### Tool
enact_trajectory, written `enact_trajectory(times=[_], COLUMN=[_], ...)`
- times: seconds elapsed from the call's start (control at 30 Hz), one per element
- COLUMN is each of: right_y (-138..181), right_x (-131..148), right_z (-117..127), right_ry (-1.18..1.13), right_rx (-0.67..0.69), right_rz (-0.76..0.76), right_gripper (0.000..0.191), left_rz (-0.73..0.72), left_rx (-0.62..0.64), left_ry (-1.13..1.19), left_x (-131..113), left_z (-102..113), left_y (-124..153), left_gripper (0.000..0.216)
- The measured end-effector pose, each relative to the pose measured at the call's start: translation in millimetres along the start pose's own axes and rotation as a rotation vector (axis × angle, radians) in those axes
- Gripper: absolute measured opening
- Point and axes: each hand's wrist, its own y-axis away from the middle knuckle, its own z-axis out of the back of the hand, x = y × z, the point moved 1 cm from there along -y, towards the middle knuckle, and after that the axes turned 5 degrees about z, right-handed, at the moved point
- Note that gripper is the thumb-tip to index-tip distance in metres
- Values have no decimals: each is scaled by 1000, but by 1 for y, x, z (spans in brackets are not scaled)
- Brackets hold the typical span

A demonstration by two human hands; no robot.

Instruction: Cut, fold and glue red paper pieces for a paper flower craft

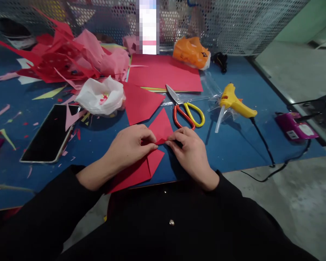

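Note:
A small folded piece of red paper (161,126) is pinched along its near edge by both hands. My left hand (134,143) grips its left side between thumb and fingers, and my right hand (189,150) grips the right corner. Under and beside my left forearm lie more red paper pieces (136,174) at the table's front edge, partly covered. Just beyond the hands rests a larger red sheet (141,103). Scissors (186,112) with one red and one yellow handle lie past my right hand, blades pointing away.
A yellow glue gun (237,101) with a cord lies right, near a purple box (296,125). Red sheets (163,72) and an orange packet (191,52) sit behind. Left are a phone (50,134), a white bag of scraps (97,96) and crumpled red paper (59,58).

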Motion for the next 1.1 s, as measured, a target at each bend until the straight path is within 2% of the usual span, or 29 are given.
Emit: enact_trajectory(times=[0.13, 0.3, 0.43, 0.5, 0.6, 0.67, 0.77, 0.87, 1.1], right_y=[-2, -4, -4, -3, 1, 2, 0, -4, -9], right_x=[2, 3, 2, 2, -1, -2, -2, 0, 2], right_z=[-1, -5, -5, 0, 11, 15, 13, 7, 1], right_ry=[72, 154, 138, 22, -146, -188, -194, -65, 124], right_rx=[36, 49, 43, -28, -241, -297, -126, 53, 105], right_rz=[3, 8, 1, -28, -103, -130, -107, -73, -32], right_gripper=[8, 11, 9, 8, 9, 10, 5, 2, 6], left_rz=[36, 24, 16, 15, 20, 18, 13, 19, 11], left_rx=[-48, -51, -66, -74, -76, -71, -76, -70, -72], left_ry=[17, -36, -51, -53, -52, -49, -45, -46, -86], left_x=[0, -1, -1, 0, 0, 0, 0, -2, -4], left_z=[-1, -2, -4, -4, -4, -4, -3, -3, -3], left_y=[1, 1, 1, 2, 2, 2, 2, 1, 2], left_gripper=[14, 15, 20, 19, 18, 18, 18, 18, 22])
